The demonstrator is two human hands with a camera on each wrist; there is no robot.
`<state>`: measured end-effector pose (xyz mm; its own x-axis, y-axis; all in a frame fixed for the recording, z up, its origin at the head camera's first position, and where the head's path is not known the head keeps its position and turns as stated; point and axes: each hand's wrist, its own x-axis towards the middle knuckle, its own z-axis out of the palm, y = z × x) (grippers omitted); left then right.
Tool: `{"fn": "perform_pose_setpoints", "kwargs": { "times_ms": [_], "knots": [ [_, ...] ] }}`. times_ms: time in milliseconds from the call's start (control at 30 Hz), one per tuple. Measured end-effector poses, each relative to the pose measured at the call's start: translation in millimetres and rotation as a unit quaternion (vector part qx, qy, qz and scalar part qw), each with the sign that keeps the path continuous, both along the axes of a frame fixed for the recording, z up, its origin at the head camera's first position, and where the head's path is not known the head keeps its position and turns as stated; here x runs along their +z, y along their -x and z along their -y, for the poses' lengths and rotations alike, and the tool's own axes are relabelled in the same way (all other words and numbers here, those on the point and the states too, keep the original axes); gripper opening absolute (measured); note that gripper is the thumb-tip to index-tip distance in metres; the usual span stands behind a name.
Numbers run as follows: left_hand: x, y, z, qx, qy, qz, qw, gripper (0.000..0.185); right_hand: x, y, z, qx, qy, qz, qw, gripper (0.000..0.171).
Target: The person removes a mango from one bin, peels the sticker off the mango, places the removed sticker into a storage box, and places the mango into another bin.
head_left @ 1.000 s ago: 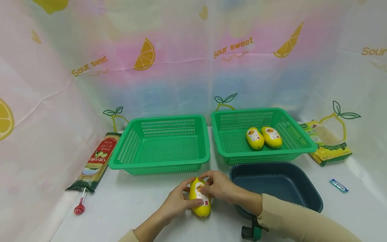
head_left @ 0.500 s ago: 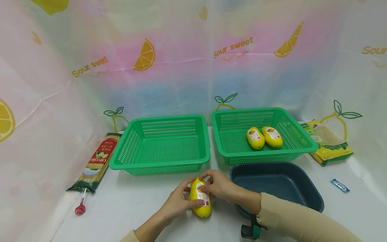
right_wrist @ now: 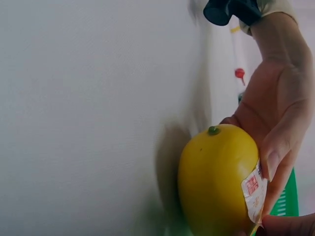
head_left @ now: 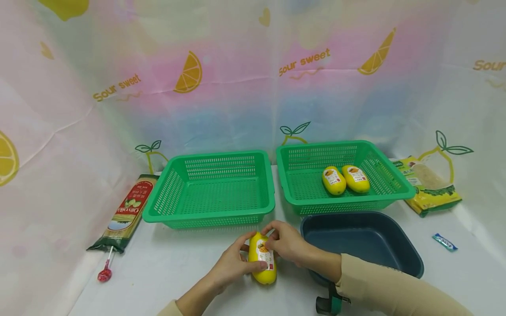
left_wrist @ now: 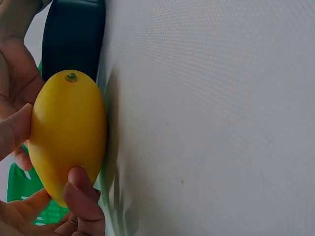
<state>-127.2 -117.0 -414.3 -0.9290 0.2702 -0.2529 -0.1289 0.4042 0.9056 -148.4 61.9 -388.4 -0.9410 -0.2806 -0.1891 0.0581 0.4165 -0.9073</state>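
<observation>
Fingering the label [head_left: 264, 253] on a yellow papaya-like fruit [head_left: 264, 277] with both hands

A person's two hands meet on one fruit, low at the front of a white tablecloth [head_left: 166, 281]; whether the fruit touches the cloth cannot be told. The left hand [head_left: 236, 261] grips it from the left, thumb lying across the lower part of the label. The right hand [head_left: 290, 245] is curled against the upper right side, thumb and forefinger pinching beside the label's edge; whether they have hold of the sticker itself is hidden.

The step in hand looks like fixing or peeling that label; which of the two cannot be told. The next move seems to call for a firm left grip while the right fingertips work along the edge without creasing it.

Just right of the hands is a dark blue tray [head_left: 356, 239], the right forearm crossing its near left corner. Behind it, a right-hand green basket [head_left: 344, 203] holds two matching labelled fruits [head_left: 335, 186], side by side. A left-hand green basket [head_left: 205, 217] stands beside that one. Farther left are a pasta packet [head_left: 128, 206] and a red lollipop [head_left: 104, 274]; farther right, a yellow-green food bag [head_left: 435, 199] and a small wrapped candy [head_left: 444, 242].
</observation>
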Motion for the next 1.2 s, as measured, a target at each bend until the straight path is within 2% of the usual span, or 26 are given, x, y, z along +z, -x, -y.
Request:
{"fn": "perform_pose_setpoints", "kwargs": {
  "times_ms": [200, 633, 900, 1200],
  "knots": [
    [-2.1, 0.1, 1, 0.008, 0.002, 0.004, 1.0000, 0.085, 3.1, -3.6, 3, -0.010, 0.013, -0.010, 1.000, 0.021],
    [-1.1, 0.7, 4, 0.004, 0.004, 0.020, 0.9998, 0.085, 10.5, -2.8, -8, 0.025, 0.087, 0.040, 0.995, 0.018],
    [-0.5, 0.9, 4, -0.008, -0.012, 0.014, 0.9998, 0.087, 6.6, -2.4, -10, 0.047, 0.036, -0.014, 0.998, 0.008],
    [-6.4, -2.8, 10, -0.038, -0.020, 0.001, 0.9991, 0.097, -1.0, -1.2, -9, 0.065, 0.016, -0.023, 0.998, 0.008]
  ]
}}
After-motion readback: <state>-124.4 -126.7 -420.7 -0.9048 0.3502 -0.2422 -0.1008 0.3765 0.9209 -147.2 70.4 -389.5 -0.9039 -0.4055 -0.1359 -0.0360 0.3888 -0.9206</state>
